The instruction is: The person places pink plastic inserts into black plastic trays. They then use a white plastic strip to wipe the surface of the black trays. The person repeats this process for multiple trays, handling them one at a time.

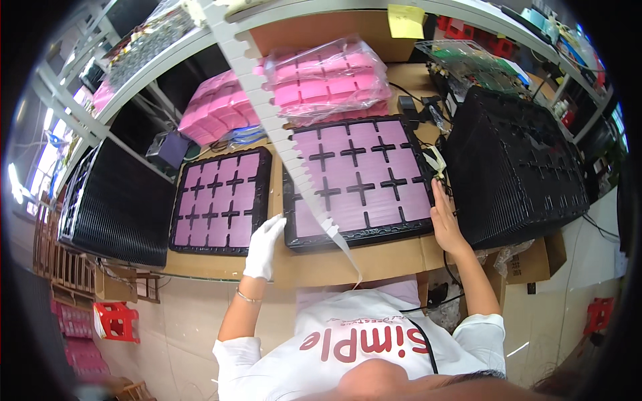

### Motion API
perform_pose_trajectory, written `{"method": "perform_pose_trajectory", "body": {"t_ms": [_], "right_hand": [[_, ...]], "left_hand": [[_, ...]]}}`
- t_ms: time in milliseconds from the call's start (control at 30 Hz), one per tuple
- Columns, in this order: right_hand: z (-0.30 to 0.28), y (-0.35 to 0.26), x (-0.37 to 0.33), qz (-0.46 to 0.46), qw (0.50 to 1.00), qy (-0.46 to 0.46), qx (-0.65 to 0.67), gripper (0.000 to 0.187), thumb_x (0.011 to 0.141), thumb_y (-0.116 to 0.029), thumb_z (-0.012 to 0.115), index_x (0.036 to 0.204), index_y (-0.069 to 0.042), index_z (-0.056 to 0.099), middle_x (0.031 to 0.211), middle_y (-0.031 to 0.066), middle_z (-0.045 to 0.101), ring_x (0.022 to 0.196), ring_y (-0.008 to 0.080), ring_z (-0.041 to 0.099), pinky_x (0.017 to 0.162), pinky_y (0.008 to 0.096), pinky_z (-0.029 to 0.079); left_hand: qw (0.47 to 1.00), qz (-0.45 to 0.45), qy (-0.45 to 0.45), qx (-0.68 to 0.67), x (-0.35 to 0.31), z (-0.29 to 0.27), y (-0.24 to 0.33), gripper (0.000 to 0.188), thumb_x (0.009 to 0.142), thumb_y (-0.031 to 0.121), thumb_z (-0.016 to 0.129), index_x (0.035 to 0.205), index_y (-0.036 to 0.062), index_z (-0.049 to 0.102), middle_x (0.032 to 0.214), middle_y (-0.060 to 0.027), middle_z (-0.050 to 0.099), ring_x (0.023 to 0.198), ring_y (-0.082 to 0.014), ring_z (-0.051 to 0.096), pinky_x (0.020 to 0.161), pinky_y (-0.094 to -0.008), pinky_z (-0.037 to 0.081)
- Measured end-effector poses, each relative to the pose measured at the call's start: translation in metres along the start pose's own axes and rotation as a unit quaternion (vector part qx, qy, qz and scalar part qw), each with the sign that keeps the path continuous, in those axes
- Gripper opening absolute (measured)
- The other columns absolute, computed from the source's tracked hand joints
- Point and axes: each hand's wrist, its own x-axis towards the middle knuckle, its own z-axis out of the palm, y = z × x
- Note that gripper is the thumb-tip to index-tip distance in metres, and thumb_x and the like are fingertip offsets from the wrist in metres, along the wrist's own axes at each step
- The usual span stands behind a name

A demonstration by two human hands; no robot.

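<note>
A black tray (364, 236) with pink-purple sheet pieces divided by black cross-shaped ribs lies flat before me. My left hand (265, 246), in a white glove, is at its near left corner, fingers stretched toward the side wall. My right hand (444, 219) is bare and lies along the right edge, fingers extended upward. Neither hand's underside shows, so I cannot tell how firmly they touch. A long white notched strip (294, 157) crosses in front of the tray. To the left rests a second, similar black tray (258, 200) with pink-purple pieces.
Tall stacks of black trays stand at the left (120, 200) and right (515, 174). Behind lie pink foam blocks (217, 107) and a plastic-wrapped pink bundle (328, 80). Shelf beams frame the bench; a yellow note (406, 21) hangs above. A red stool (116, 322) stands on the floor.
</note>
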Motion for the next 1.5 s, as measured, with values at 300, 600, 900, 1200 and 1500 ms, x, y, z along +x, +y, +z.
{"method": "perform_pose_trajectory", "body": {"t_ms": [300,600,900,1200,1500], "right_hand": [[-0.003,-0.010,-0.003,0.031,0.993,0.001,-0.113,0.058,0.104,-0.037,0.025,0.153,-0.006,0.021,0.160,0.0175,0.017,0.149,0.0383,0.001,0.115,0.0569,-0.004],[-0.017,-0.037,0.013,-0.069,0.988,0.112,-0.079,0.061,0.105,-0.042,0.025,0.150,0.000,0.028,0.157,0.0194,0.023,0.148,0.0379,0.008,0.118,0.0483,0.009],[-0.041,-0.010,-0.006,0.014,0.986,0.162,-0.028,0.054,0.106,-0.036,0.026,0.148,-0.002,0.033,0.153,0.0157,0.032,0.145,0.0313,0.022,0.116,0.0443,0.024],[-0.031,-0.022,0.000,0.008,0.992,0.124,-0.027,0.050,0.106,-0.030,0.027,0.146,-0.001,0.035,0.151,0.0160,0.035,0.143,0.0318,0.028,0.115,0.0427,0.026],[-0.018,-0.061,0.019,-0.053,0.993,0.101,-0.030,0.052,0.104,-0.033,0.031,0.144,0.001,0.039,0.148,0.0191,0.038,0.140,0.0356,0.031,0.115,0.0435,0.023]], "left_hand": [[0.983,0.084,0.099,0.130,-0.001,0.043,0.018,0.035,0.079,0.028,0.080,0.094,0.0018,0.062,0.086,-0.0022,0.062,0.084,-0.0099,0.056,0.074,-0.0284,0.048],[0.959,0.203,0.195,-0.026,0.003,0.022,0.041,0.040,0.081,0.020,0.077,0.108,-0.0022,0.058,0.103,-0.0062,0.057,0.092,-0.0137,0.054,0.084,-0.0285,0.046],[0.894,0.235,0.335,-0.180,0.032,-0.239,0.042,0.040,0.083,0.014,0.077,0.116,0.0040,0.058,0.105,-0.0059,0.064,0.096,-0.0171,0.061,0.086,-0.0342,0.051],[0.820,0.029,0.469,0.327,0.064,-0.337,-0.009,0.053,0.076,0.020,0.080,0.120,-0.0024,0.060,0.116,-0.0166,0.066,0.106,-0.0275,0.063,0.095,-0.0344,0.048],[0.714,0.289,0.022,0.637,0.014,-0.060,0.008,0.048,0.083,0.031,0.066,0.129,0.0175,0.060,0.148,-0.0197,0.041,0.137,-0.0425,0.036,0.110,-0.0618,0.025]]}}
